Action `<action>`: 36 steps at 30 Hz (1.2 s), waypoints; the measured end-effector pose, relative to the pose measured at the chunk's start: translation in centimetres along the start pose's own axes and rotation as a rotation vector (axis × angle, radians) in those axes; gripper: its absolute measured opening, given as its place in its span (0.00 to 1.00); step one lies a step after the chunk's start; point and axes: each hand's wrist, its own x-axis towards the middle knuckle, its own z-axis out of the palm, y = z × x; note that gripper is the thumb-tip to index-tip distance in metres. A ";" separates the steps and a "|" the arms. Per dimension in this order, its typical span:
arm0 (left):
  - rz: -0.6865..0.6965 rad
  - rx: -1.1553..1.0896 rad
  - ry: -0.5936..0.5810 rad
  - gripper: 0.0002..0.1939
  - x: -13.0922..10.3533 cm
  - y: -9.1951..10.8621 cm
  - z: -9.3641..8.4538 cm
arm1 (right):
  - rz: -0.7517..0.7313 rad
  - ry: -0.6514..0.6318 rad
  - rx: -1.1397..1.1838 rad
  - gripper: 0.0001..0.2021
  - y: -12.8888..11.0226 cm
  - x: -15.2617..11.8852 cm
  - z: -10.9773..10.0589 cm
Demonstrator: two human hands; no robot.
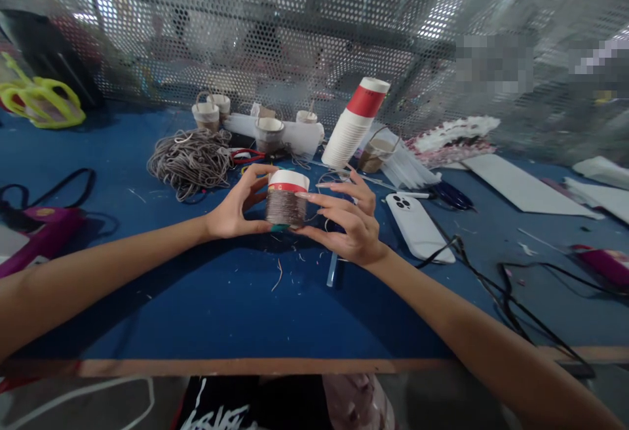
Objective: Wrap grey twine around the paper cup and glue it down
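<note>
Between my two hands is a paper cup (pixel 286 209), its lower part wound round with grey-brown cord and its upper part showing a red band and white. My left hand (pixel 240 206) grips it from the left, thumb low and fingers behind. From the right, my right hand (pixel 351 217) holds it with the thumb near the base and a finger on the red band; the other fingers are spread. A bit of teal shows at the cup's lower edge. Beyond my left hand lies a heap of grey cord (pixel 194 160).
A leaning stack of paper cups (pixel 350 130) stands behind, near several cord-wrapped cups (pixel 269 135) and red-handled pliers (pixel 248 154). To the right are a white phone (pixel 419 227), black cables and a white board (pixel 528 184). A purple glue gun (pixel 52 225) lies left.
</note>
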 end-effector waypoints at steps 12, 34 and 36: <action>0.127 0.147 -0.134 0.43 -0.4 0.6 0.1 | 0.260 -0.147 0.365 0.40 -0.7 -0.8 0.5; 0.078 0.322 0.402 0.40 0.3 -2.0 0.0 | 0.214 -0.063 0.212 0.22 -3.5 -0.2 0.0; 0.111 0.333 0.382 0.40 0.3 -1.9 0.0 | 0.213 -0.001 0.221 0.22 -2.8 -0.3 -0.3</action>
